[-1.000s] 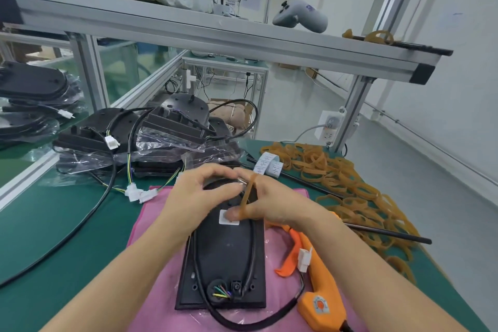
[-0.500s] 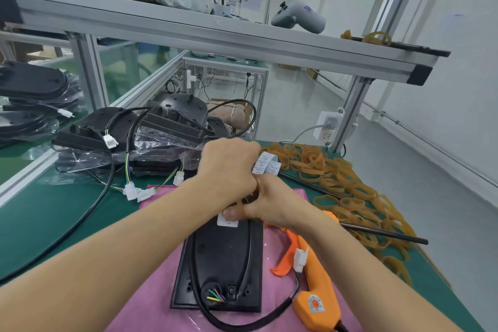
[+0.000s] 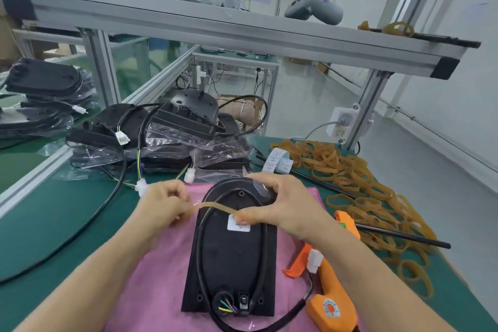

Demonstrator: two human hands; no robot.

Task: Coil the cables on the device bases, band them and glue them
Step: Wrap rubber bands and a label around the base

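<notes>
Device base (image 3: pixel 234 256) w/ coiled cable (image 3: pixel 200 234): on pink cloth (image 3: pixel 161 272), green worktop (image 3: pixel 54 224). Rubber band (image 3: pixel 215 206): stretched btwn hands over base. Left hand (image 3: pixel 164 205) grip pinching band; right hand (image 3: pixel 280 207) pinching band + cable.

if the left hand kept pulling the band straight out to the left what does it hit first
Probably nothing close: the left hand stretches the rubber band over the pink cloth, then bare green mat. Its height is unclear.
</notes>
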